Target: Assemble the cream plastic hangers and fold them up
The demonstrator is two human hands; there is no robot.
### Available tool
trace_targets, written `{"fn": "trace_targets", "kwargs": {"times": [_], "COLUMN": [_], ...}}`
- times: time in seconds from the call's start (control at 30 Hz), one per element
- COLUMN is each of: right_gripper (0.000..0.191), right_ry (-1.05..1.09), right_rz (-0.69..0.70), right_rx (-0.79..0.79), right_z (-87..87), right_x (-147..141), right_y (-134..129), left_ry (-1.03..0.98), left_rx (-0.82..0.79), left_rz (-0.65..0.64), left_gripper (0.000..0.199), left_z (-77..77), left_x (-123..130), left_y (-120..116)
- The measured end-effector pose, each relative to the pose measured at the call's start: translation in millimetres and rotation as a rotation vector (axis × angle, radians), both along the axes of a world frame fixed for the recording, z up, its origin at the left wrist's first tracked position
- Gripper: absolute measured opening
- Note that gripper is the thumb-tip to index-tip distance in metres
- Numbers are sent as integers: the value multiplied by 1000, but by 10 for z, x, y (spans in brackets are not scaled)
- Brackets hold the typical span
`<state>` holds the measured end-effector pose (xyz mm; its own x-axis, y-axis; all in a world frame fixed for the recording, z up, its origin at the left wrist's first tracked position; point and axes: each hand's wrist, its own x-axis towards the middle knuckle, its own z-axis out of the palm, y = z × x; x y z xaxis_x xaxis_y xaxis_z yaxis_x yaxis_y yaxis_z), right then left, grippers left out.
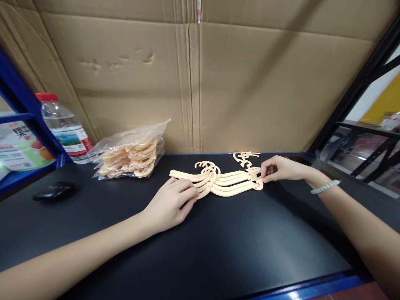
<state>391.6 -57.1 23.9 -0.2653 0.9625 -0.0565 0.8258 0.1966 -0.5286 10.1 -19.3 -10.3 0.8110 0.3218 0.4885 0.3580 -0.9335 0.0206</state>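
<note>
Several peach-coloured plastic hangers [233, 190] lie overlapped in a row on the black table, their hooks pointing to the back. My left hand [173, 202] rests on the left arms of the hangers, its fingers curled over them. At the other end, my right hand [279, 170] pinches the right tip of a hanger between thumb and fingers; a pale bracelet is on that wrist. Behind the row, near the cardboard, lies a small heap of peach hooks or thin pieces [245, 158], partly overlapping one another.
A clear plastic bag of peach pieces [131, 156] sits at the back left. Beside it stand a water bottle [67, 131] with a red cap and a black mouse [54, 191]. A cardboard wall [250, 83] closes the back; shelf frames flank both sides.
</note>
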Motion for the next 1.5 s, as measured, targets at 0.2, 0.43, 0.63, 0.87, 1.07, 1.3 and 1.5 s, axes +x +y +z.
{"fn": "trace_targets", "kwargs": {"times": [0.2, 0.43, 0.63, 0.87, 1.07, 1.3, 1.5], "right_gripper": [15, 29, 85, 92, 83, 75, 73], "right_ry": [-220, -207, -241, -333, -367, -389, -349], "right_rz": [-12, 2, 40, 107, 117, 100, 105], "right_rx": [170, 262, 284, 225, 231, 276, 314], "right_z": [5, 61, -152, -298, -320, -377, -402], "right_x": [-121, -257, -456, -942, -959, -848, -803], "right_y": [-23, -79, -54, -222, -176, -43, -15], "left_ry": [10, 4, 27, 83, 113, 169, 127], "left_rx": [16, -17, -28, -6, -94, -161, -153], "left_rz": [77, 123, 193, 330, 356, 301, 280], "left_gripper": [18, 18, 25, 34, 38, 45, 43], "left_z": [-22, -15, -17, -60, -103, -112, -104], "left_x": [-10, -6, -7, -2, 10, 23, 25], "left_y": [5, -19, -10, 20, 114, 222, 227]}}
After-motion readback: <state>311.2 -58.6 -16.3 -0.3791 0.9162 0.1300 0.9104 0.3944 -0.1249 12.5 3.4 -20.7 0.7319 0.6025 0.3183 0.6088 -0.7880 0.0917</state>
